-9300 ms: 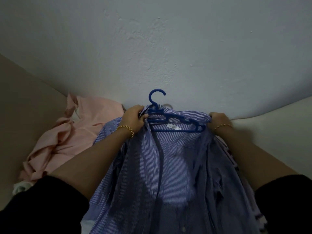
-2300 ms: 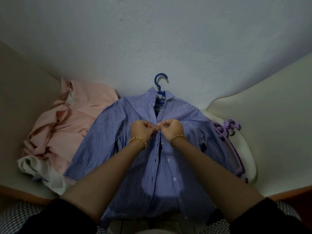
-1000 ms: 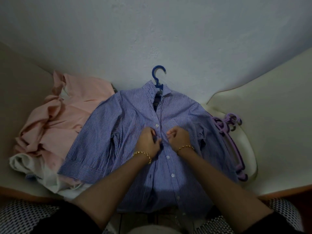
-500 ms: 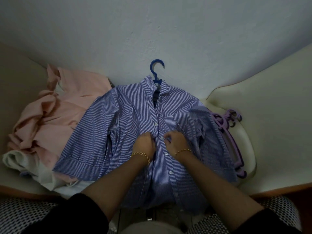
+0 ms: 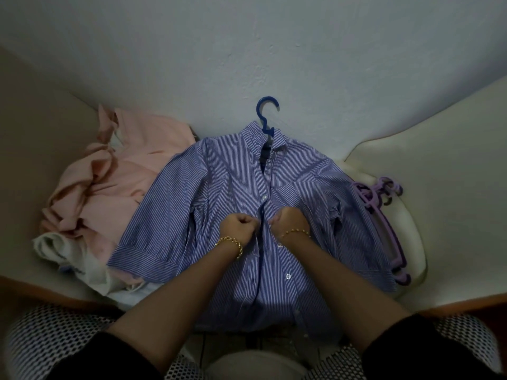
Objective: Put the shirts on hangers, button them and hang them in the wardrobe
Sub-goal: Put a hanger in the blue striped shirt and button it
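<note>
blue striped shirt (image 5: 219,187) is lying on a blue hanger (image 5: 265,116). left hand (image 5: 238,225) and right hand (image 5: 290,222) are both pinching its front edges.

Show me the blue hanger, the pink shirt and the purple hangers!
blue hanger (image 5: 266,129): head view, on its neck below the hook.
pink shirt (image 5: 109,182): head view, on its crumpled middle.
purple hangers (image 5: 369,197): head view, on their thick top part.
</note>
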